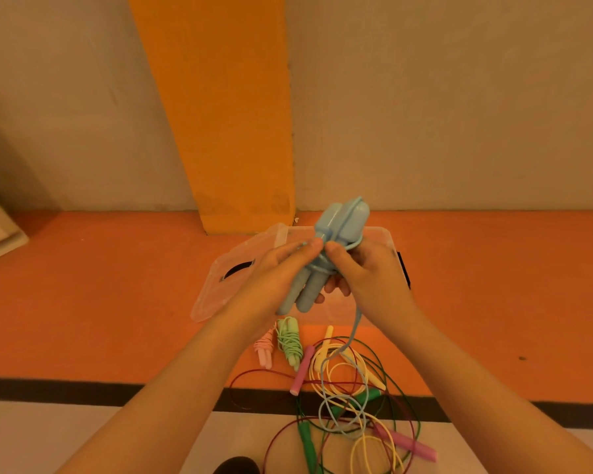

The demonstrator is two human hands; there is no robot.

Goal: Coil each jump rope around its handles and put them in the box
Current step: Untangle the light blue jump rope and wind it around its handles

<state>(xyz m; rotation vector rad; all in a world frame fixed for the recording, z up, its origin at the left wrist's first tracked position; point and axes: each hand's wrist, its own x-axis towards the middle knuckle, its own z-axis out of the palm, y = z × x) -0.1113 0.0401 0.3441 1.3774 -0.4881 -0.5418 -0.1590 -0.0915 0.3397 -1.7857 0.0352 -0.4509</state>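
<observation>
Pale blue plastic, the 2 handles (339, 230) lie side by side, lifted in front of the clear box (386, 236). Both bare forearms reach up from the bottom edge, the left hand (281, 271) closing its fingers round the ribbed shafts. The right hand (367, 271) curls in from the other side and pinches the thin blue cord (356, 323) with its thumb where a few turns cross the handles. That glossy cord drops to a tangle of loose ropes (367, 397) in yellow, green and dark red on the orange floor (117, 302), near 2 wound bundles, the pink rope (264, 348) and green rope (290, 340), below the translucent lid (216, 289).
</observation>
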